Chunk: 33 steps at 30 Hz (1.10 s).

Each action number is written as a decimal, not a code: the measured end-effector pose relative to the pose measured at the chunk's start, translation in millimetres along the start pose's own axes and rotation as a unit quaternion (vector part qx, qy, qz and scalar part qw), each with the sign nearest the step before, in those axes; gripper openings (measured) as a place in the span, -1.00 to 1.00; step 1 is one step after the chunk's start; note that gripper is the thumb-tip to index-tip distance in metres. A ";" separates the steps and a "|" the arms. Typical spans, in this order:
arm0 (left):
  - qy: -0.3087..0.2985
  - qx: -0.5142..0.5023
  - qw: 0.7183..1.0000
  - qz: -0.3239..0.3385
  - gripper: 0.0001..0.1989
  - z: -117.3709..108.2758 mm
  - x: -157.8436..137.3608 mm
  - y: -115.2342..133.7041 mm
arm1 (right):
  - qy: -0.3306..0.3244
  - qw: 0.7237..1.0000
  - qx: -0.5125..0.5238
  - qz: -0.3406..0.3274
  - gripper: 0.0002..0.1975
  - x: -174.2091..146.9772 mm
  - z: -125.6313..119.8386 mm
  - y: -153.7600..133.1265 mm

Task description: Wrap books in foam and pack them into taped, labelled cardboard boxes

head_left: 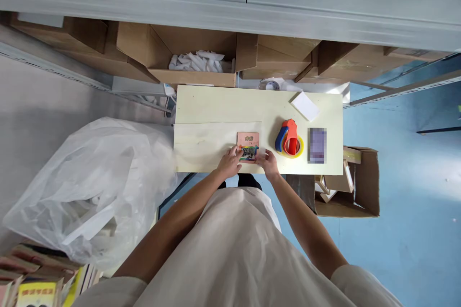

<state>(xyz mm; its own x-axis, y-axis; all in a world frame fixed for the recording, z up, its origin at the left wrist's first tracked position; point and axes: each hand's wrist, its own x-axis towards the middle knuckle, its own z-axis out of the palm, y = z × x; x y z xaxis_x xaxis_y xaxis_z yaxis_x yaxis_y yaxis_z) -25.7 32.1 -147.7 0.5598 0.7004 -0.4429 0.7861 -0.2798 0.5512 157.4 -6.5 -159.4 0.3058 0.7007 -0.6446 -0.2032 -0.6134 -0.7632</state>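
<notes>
A small pink book [248,138] with a dark picture on its cover lies flat on a long white sheet of paper [205,141]. My left hand [229,163] rests at the book's lower left, its fingers spread over the cover's edge. Beside the book's lower right corner, my right hand [269,165] pinches the right end of the paper between thumb and fingers. To the right of that hand, a red and blue tape dispenser [290,136] with a roll of tape lies on the pale table [216,103].
A white pad or box [305,106] and a blurred purple item [317,146] lie at the table's right. Cardboard boxes [194,78] line the shelf behind. A plastic bag [108,172] bulges at left, above books [36,293]. An open carton [370,182] stands at right.
</notes>
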 end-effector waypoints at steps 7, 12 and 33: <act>-0.024 -0.021 0.999 0.031 -0.26 6.6 -0.5 -1.8 | 0.015 1.000 -0.015 -0.022 -0.68 -3.5 5.6 -6.6; -0.022 -0.113 0.992 0.047 -0.28 2.4 20.5 23.3 | 0.094 0.985 -0.108 -0.095 -0.75 -17.9 -4.1 -16.9; 0.141 -0.371 0.894 -0.209 -0.83 -15.9 11.0 -45.7 | -0.224 0.897 -0.239 -0.296 -0.69 -9.2 53.1 -2.5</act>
<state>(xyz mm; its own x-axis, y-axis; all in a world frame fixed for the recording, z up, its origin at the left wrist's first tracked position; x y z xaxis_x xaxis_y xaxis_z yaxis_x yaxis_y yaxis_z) -59.6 63.0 -166.6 0.0887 0.8087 -0.5816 0.4625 0.4837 0.7431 105.7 8.0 -154.0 -0.1973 0.9659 -0.1675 0.3261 -0.0964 -0.9404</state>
